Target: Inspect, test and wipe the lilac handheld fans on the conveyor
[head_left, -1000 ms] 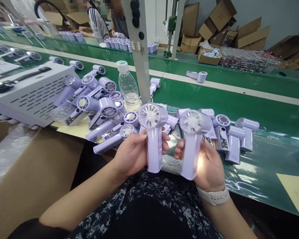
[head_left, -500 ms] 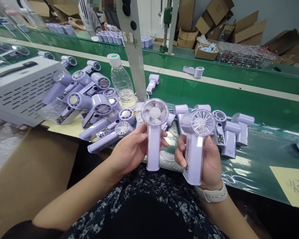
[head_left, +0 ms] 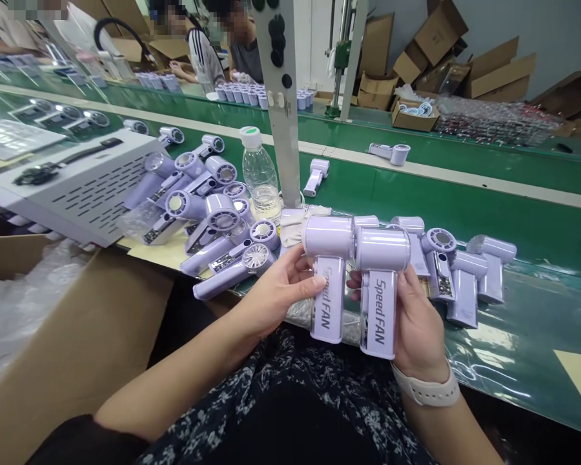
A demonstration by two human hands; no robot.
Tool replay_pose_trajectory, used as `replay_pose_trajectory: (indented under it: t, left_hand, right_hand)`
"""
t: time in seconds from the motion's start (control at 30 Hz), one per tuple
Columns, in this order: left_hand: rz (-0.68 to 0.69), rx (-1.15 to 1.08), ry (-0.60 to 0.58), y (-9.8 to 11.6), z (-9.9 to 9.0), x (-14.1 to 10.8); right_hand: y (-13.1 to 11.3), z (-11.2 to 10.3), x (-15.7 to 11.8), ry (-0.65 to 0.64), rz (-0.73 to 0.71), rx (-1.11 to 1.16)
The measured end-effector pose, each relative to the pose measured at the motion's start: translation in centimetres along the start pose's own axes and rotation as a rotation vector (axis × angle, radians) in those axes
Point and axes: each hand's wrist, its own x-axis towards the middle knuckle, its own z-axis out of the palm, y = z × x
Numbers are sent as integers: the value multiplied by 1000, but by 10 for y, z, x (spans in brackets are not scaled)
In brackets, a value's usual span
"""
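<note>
Two lilac handheld fans stand upright side by side above my lap, their "Speed FAN" lettering facing me. My left hand [head_left: 281,290] is closed on the left fan [head_left: 330,303], with the thumb across its handle. The right fan [head_left: 381,313] is gripped by my right hand [head_left: 419,323], whose fingers go behind the handle. Their round heads almost touch. Behind them, more lilac fans [head_left: 467,290] lie on the green table [head_left: 513,336]. A pile of fans [head_left: 223,213], some with open handles showing circuit boards, is at the left.
A plastic bottle [head_left: 260,174] stands beside a metal post [head_left: 285,116]. At the left are a vented metal box [head_left: 101,194] and an open carton [head_left: 77,336]. Two fans lie farther back near the belt. People [head_left: 203,51] sit across the line; cartons [head_left: 438,39] are piled behind.
Both held fans have turned from showing their front grilles to showing their lettered sides, and have come closer together. The view has shifted left.
</note>
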Motion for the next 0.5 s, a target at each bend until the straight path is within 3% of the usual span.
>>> replay_pose_trajectory:
  t: [0.1,0.2,0.27,0.37,0.43,0.5]
  left_hand:
    - [61,132,-38,7,-2,-4]
    - [219,420,5,15,-3,-11]
    - [394,568,-41,16,-5,-13]
    - [576,611,-81,13,-6,-11]
    - [567,579,-76,12,-7,-10]
    - [446,436,-113,15,-9,-15]
  right_hand:
    - [-4,-1,-5,-124,-8,-58]
    - [-9,-7,-14,-203,-178,-278]
    - [-12,-11,-18,-293,-315,-455]
    - [-12,-14,-18,-474,-471,-566]
    - [-14,-14,-18,-524,-522,-570]
    - [-21,-17,-25,-495,-415,-516]
